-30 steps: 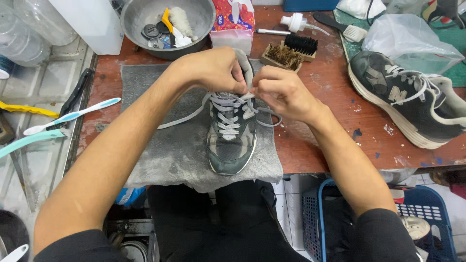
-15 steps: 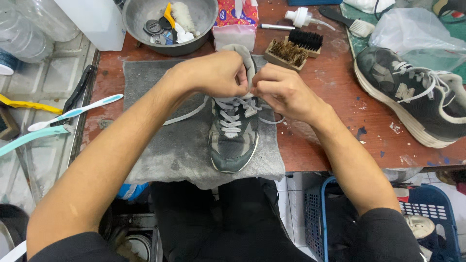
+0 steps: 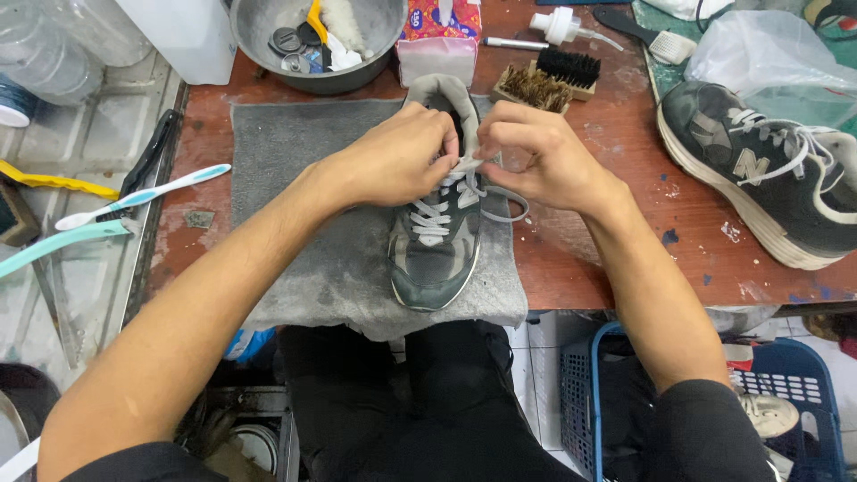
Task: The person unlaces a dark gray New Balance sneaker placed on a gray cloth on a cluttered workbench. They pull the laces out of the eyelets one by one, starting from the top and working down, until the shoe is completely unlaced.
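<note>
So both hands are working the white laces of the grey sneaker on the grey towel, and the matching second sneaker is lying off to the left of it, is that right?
Not quite. The head view shows both hands, left hand and right hand, at the white laces of the grey sneaker on the grey towel, but the matching second sneaker lies to the right, on the red-brown wooden table.

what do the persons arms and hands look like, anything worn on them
Both forearms are bare from wrist to past the elbow. The left hand and right hand wear no gloves, and no rings, watch or bracelet show. Dark, black-looking short sleeves cover only the upper arms, at the bottom edge of the view. Fingernails look short and plain.
</note>
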